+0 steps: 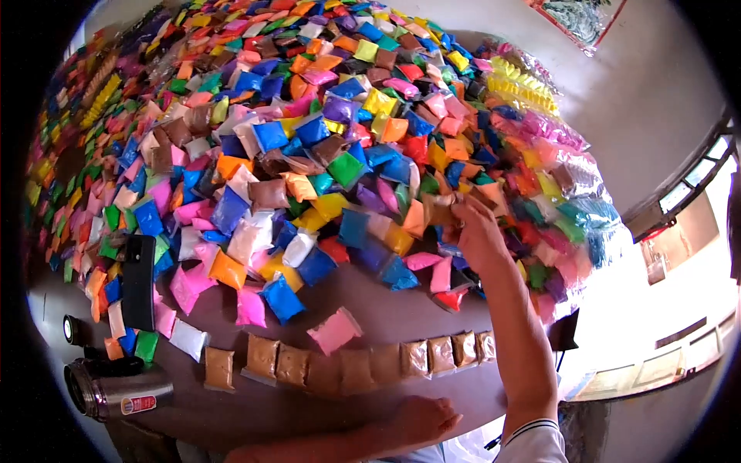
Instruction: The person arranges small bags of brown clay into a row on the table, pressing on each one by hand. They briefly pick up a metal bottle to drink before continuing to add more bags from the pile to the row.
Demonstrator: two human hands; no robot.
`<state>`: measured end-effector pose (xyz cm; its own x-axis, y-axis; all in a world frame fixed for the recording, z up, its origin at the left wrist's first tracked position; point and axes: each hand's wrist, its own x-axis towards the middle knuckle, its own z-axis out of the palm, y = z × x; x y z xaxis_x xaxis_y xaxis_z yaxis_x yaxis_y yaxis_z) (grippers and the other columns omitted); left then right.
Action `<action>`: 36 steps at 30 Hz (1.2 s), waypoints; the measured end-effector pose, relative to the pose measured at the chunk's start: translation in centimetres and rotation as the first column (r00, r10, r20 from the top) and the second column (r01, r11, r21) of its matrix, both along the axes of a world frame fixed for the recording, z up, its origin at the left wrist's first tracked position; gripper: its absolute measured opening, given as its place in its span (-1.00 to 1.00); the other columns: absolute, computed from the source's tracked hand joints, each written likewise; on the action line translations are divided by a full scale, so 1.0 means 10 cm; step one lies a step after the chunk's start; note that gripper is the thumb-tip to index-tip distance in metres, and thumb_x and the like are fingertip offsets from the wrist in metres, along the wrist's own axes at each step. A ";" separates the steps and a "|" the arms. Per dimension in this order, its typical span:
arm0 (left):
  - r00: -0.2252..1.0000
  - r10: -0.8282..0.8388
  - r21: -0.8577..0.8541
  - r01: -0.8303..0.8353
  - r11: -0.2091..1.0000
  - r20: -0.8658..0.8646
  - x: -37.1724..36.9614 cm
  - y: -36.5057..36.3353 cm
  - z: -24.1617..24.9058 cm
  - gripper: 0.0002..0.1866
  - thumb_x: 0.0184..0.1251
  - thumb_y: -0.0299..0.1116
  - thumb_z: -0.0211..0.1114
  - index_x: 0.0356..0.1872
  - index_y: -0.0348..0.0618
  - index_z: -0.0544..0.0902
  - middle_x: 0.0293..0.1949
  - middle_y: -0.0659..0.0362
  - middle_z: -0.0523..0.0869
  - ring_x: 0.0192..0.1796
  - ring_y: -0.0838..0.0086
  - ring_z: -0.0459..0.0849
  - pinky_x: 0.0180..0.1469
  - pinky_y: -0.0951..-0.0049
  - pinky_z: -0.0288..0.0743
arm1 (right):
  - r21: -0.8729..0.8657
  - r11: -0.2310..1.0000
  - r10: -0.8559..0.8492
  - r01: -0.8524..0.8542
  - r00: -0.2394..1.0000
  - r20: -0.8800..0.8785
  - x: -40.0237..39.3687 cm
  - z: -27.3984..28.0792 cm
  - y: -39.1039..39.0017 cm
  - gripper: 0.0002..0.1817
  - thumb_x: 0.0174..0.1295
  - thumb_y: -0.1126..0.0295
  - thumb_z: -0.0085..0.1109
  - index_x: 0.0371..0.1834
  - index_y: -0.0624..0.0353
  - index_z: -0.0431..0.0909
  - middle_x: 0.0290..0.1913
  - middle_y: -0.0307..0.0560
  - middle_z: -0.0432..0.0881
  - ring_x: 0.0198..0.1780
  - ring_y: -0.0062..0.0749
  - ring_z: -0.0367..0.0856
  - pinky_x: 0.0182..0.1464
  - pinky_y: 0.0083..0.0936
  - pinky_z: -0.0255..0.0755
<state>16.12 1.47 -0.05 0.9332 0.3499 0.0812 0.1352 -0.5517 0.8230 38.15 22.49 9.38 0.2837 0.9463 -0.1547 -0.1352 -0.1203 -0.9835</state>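
My right hand reaches into the right part of a big heap of small colored packets. Its fingers are closed on a brown packet. My left hand rests curled near the table's front edge, with nothing visible in it. Between that hand and the heap runs a row of brown packets, laid side by side, one at the left end a little apart. Just behind the row lies a single pink packet.
A black phone stands upright at the heap's left front. Near it a steel flask lies on its side by a small round lid. Clear bags of packets border the heap on the right. The brown table curves along the front.
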 end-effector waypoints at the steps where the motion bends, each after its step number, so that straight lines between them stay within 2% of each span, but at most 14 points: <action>1: 0.996 -0.031 -0.025 0.033 0.999 0.079 0.03 -0.01 -0.13 -0.56 0.49 -0.08 0.10 -0.45 -0.24 0.65 -0.31 -0.03 0.71 -0.34 0.07 0.74 -0.23 0.10 0.63 | -0.004 1.000 0.022 -0.023 1.000 -0.019 -0.07 0.05 -0.18 -0.80 0.35 0.36 0.09 -0.01 0.13 0.52 -0.16 -0.17 0.64 -0.29 -0.45 0.59 -0.24 -0.40 0.59; 3: 0.983 -0.079 -0.051 0.089 0.995 0.168 0.06 -0.04 -0.27 -0.55 0.51 -0.07 0.07 -0.43 -0.23 0.66 -0.27 -0.02 0.73 -0.32 0.07 0.75 -0.20 0.09 0.62 | -0.011 1.000 0.023 -0.024 0.999 -0.030 -0.06 0.02 -0.56 -0.81 0.33 0.38 0.11 -0.03 0.13 0.49 -0.17 -0.17 0.64 -0.30 -0.44 0.60 -0.22 -0.38 0.61; 6: 0.976 -0.095 0.095 0.077 0.992 0.196 0.08 -0.06 -0.24 -0.55 0.53 -0.06 0.01 -0.39 -0.19 0.68 -0.20 0.02 0.74 -0.29 0.11 0.75 -0.17 0.12 0.62 | 0.047 0.994 0.107 -0.099 0.972 -0.211 -0.06 -0.13 -1.29 -0.56 0.23 0.50 0.20 0.19 0.23 0.40 -0.09 -0.11 0.67 -0.14 -0.41 0.69 -0.11 -0.34 0.65; 8: 0.986 -0.142 0.041 0.146 0.988 -0.089 0.11 0.08 -0.14 -0.57 0.54 -0.08 0.01 -0.33 -0.18 0.68 -0.22 0.06 0.74 -0.27 0.10 0.73 -0.15 0.15 0.61 | 0.056 0.998 -0.022 0.033 0.984 -0.179 -0.33 -0.07 -1.73 -0.56 0.24 0.48 0.23 0.20 0.24 0.42 -0.07 -0.12 0.66 -0.04 -0.44 0.66 -0.02 -0.43 0.59; 9: 0.982 -0.170 0.025 0.173 0.985 -0.081 0.08 0.15 -0.04 -0.57 0.54 -0.08 0.01 -0.33 -0.18 0.68 -0.22 0.06 0.74 -0.27 0.10 0.73 -0.15 0.15 0.61 | 0.023 0.999 -0.024 0.028 0.985 -0.169 -0.31 -0.12 -1.96 -0.59 0.24 0.47 0.26 0.16 0.25 0.46 -0.05 -0.13 0.66 -0.03 -0.46 0.65 0.02 -0.48 0.54; 11: 0.984 0.032 -0.180 -0.001 0.984 0.173 -0.05 0.26 0.20 -0.71 0.43 -0.20 0.20 -0.33 -0.22 0.68 -0.34 -0.04 0.72 -0.27 0.07 0.71 -0.19 0.20 0.57 | -0.019 0.999 -0.037 0.034 0.987 -0.153 -0.34 -0.22 -2.37 -0.69 0.23 0.43 0.33 0.02 0.27 0.56 -0.05 -0.19 0.65 -0.05 -0.52 0.62 0.04 -0.55 0.46; 15: 0.959 -0.013 -0.270 0.092 0.958 0.282 0.01 0.27 0.17 -0.71 0.45 -0.19 0.23 -0.30 -0.25 0.68 -0.35 -0.04 0.71 -0.29 0.12 0.69 -0.17 0.28 0.55 | -0.086 0.974 -0.226 0.210 0.923 -0.310 -0.50 -0.41 -2.96 -0.71 0.17 0.62 0.36 -0.07 0.15 0.57 -0.15 -0.23 0.64 -0.16 -0.55 0.61 -0.11 -0.63 0.49; 16: 0.964 0.038 -0.349 0.059 0.935 0.265 0.02 0.24 0.17 -0.70 0.45 -0.19 0.22 -0.32 -0.25 0.67 -0.37 -0.05 0.71 -0.30 0.08 0.69 -0.21 0.25 0.55 | -0.092 0.987 -0.160 0.134 0.906 -0.392 -0.50 -0.46 -3.09 -0.77 0.26 0.56 0.33 -0.06 0.15 0.56 -0.15 -0.26 0.65 -0.11 -0.58 0.61 -0.02 -0.61 0.51; 19: 0.972 0.133 -0.498 -0.018 0.867 0.196 0.01 0.18 0.15 -0.68 0.46 -0.19 0.21 -0.36 -0.26 0.65 -0.39 -0.09 0.69 -0.33 0.00 0.70 -0.29 0.18 0.54 | -0.127 0.987 -0.147 0.101 0.889 -0.433 -0.59 -0.57 -3.30 -0.76 0.26 0.53 0.34 -0.04 0.14 0.54 -0.10 -0.20 0.64 -0.11 -0.55 0.62 -0.02 -0.60 0.53; 21: 0.975 0.122 -0.411 -0.036 0.911 0.187 0.03 0.18 0.12 -0.67 0.47 -0.21 0.23 -0.34 -0.34 0.63 -0.38 -0.06 0.68 -0.31 0.13 0.68 -0.23 0.30 0.53 | -0.126 0.988 -0.135 0.086 0.881 -0.453 -0.62 -0.59 -3.34 -0.67 0.28 0.50 0.33 0.08 0.20 0.52 0.00 -0.14 0.63 -0.03 -0.46 0.64 0.03 -0.50 0.56; 25: 0.974 0.075 -0.276 -0.014 0.961 0.213 0.05 0.18 0.05 -0.65 0.48 -0.21 0.23 -0.38 -0.36 0.61 -0.35 -0.09 0.68 -0.30 0.05 0.68 -0.24 0.28 0.52 | -0.155 0.976 -0.210 0.154 0.862 -0.462 -0.72 -0.42 -3.26 -0.60 0.27 0.46 0.38 0.14 0.26 0.50 0.00 -0.10 0.64 -0.03 -0.42 0.67 0.09 -0.51 0.55; 27: 0.969 0.085 -0.249 -0.025 0.968 0.232 0.05 0.16 0.05 -0.65 0.48 -0.22 0.22 -0.38 -0.37 0.60 -0.36 -0.09 0.67 -0.29 0.01 0.67 -0.25 0.26 0.52 | -0.158 0.987 -0.070 -0.013 0.860 -0.505 -0.59 -0.53 -3.34 -0.51 0.36 0.34 0.31 0.27 0.33 0.44 0.12 -0.06 0.62 0.13 -0.34 0.63 0.25 -0.40 0.48; 30: 0.964 0.102 -0.263 -0.035 0.964 0.246 0.05 0.14 0.06 -0.65 0.48 -0.23 0.23 -0.40 -0.36 0.60 -0.36 -0.09 0.67 -0.31 0.01 0.67 -0.26 0.24 0.52 | -0.185 0.983 -0.076 0.010 0.933 -0.353 -0.62 -0.59 -3.33 -0.54 0.36 0.32 0.31 0.23 0.33 0.47 0.09 -0.06 0.65 0.11 -0.38 0.63 0.25 -0.44 0.46; 36: 0.984 0.020 -0.367 0.048 0.929 0.179 0.02 0.20 0.19 -0.66 0.42 -0.18 0.29 -0.34 -0.32 0.64 -0.39 -0.12 0.69 -0.31 -0.01 0.70 -0.28 0.25 0.52 | -0.017 0.993 -0.114 0.120 0.885 -0.452 -0.73 -0.66 -3.33 -0.62 0.37 0.36 0.30 0.16 0.33 0.51 0.04 -0.11 0.67 0.05 -0.43 0.66 0.20 -0.45 0.49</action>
